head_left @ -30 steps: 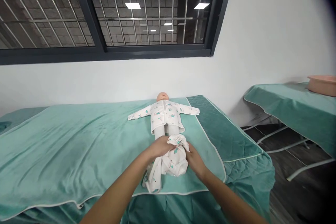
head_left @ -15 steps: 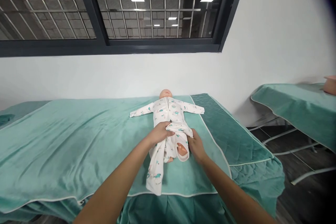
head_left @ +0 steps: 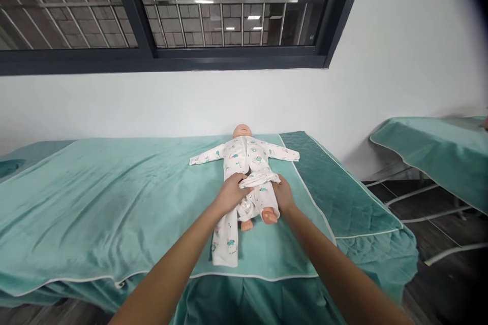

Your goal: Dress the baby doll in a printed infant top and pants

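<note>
A baby doll (head_left: 242, 130) lies on its back on the bed, head toward the wall and arms spread. It wears a white printed top (head_left: 238, 153). My left hand (head_left: 232, 194) and my right hand (head_left: 282, 194) grip the bunched waist of printed baby trousers (head_left: 262, 177) across the doll's thighs. One trouser leg covers the doll's leg on the right, and the foot (head_left: 269, 216) sticks out of its cuff. The other trouser leg (head_left: 224, 244) lies flat to the left. Beside it the doll's other foot (head_left: 247, 225) rests bare on the sheet.
A green sheet (head_left: 114, 203) covers the bed, with a darker quilted cover (head_left: 324, 183) at the right. Behind are a white wall (head_left: 163, 104) and a barred window (head_left: 236, 10). Another green-covered bed (head_left: 430, 147) on metal legs stands to the right.
The trousers' right leg has slid up the doll's leg, and the foot now pokes out of the cuff. The waist is drawn slightly toward the doll's head. Both hands keep hold.
</note>
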`<state>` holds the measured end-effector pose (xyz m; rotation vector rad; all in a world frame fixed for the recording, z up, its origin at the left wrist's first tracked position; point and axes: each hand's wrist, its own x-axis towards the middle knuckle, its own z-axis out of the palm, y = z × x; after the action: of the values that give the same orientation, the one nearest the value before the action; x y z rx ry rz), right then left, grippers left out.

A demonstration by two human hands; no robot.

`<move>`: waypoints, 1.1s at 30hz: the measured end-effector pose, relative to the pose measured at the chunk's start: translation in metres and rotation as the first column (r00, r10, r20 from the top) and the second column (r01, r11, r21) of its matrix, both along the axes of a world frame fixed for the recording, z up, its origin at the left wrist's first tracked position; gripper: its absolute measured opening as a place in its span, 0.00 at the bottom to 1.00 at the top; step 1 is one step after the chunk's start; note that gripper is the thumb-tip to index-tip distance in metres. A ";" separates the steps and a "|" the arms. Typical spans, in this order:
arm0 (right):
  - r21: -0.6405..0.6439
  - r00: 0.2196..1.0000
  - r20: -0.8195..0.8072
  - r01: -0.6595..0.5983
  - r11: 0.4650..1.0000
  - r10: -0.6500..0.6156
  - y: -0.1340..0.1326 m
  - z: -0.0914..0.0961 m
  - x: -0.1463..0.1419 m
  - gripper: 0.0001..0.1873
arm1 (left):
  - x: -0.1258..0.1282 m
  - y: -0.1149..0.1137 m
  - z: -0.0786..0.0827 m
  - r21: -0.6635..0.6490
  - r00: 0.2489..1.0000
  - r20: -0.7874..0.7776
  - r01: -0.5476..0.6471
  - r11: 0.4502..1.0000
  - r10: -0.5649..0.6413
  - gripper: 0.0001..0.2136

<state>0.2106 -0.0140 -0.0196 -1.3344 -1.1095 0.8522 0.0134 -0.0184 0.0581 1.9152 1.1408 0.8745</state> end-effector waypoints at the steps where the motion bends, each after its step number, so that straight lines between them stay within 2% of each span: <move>1: 0.006 1.000 0.012 0.016 1.000 -0.016 0.001 0.000 0.000 0.13 | -0.003 -0.003 0.001 -0.056 0.998 0.064 0.017 0.998 -0.014 0.12; 3: 0.017 0.997 0.046 0.058 0.998 -0.059 0.002 0.001 -0.002 0.11 | -0.010 -0.007 0.002 -0.211 0.977 0.211 0.068 0.975 -0.022 0.13; 6: 0.016 0.992 0.107 0.059 0.998 -0.061 0.000 0.004 -0.005 0.11 | -0.021 -0.011 0.002 -0.399 0.913 0.406 0.140 0.906 0.038 0.16; 9: -0.002 0.985 0.170 0.014 1.000 -0.013 -0.005 0.012 -0.003 0.12 | -0.029 -0.011 -0.002 -0.459 0.851 0.518 0.185 0.869 0.092 0.18; 11: 0.033 0.970 0.243 -0.029 0.999 0.021 -0.012 0.025 0.000 0.14 | -0.031 -0.011 -0.005 -0.474 0.824 0.555 0.204 0.856 0.111 0.18; 14: 0.138 0.879 0.456 -0.223 0.965 0.139 -0.025 0.054 -0.001 0.20 | -0.028 -0.010 -0.005 -0.469 0.797 0.591 0.213 0.857 0.125 0.18; 17: 0.043 0.765 0.548 -0.430 0.902 0.338 -0.033 0.084 -0.012 0.24 | -0.019 -0.009 0.003 -0.408 0.773 0.629 0.240 0.881 0.081 0.16; 20: -0.083 0.738 0.514 -0.465 0.881 0.438 -0.031 0.101 -0.023 0.24 | -0.012 -0.008 0.011 -0.355 0.774 0.633 0.255 0.900 0.031 0.14; 22: -0.107 0.745 0.464 -0.489 0.866 0.479 -0.024 0.106 -0.025 0.22 | -0.013 -0.008 0.014 -0.340 0.798 0.602 0.236 0.911 0.018 0.13; 25: -0.077 0.786 0.305 -0.543 0.836 0.538 -0.014 0.104 -0.023 0.20 | -0.024 -0.009 0.012 -0.361 0.865 0.502 0.204 0.910 0.006 0.15; 27: -0.070 0.817 0.153 -0.552 0.831 0.555 -0.010 0.100 -0.021 0.19 | -0.032 -0.010 0.009 -0.375 0.896 0.442 0.227 0.899 -0.042 0.16; 30: -0.046 0.824 -0.053 -0.566 0.823 0.564 -0.007 0.093 -0.021 0.18 | -0.039 -0.009 0.006 -0.383 0.894 0.432 0.303 0.873 -0.120 0.18; 33: -0.033 0.802 -0.073 -0.597 0.802 0.593 -0.009 0.090 -0.023 0.18 | -0.036 -0.006 0.003 -0.384 0.879 0.468 0.293 0.875 -0.089 0.18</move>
<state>0.1877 -0.0229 0.0708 -0.9896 -1.5001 1.3813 -0.0227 -0.0248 0.0609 1.3358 0.7695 0.7928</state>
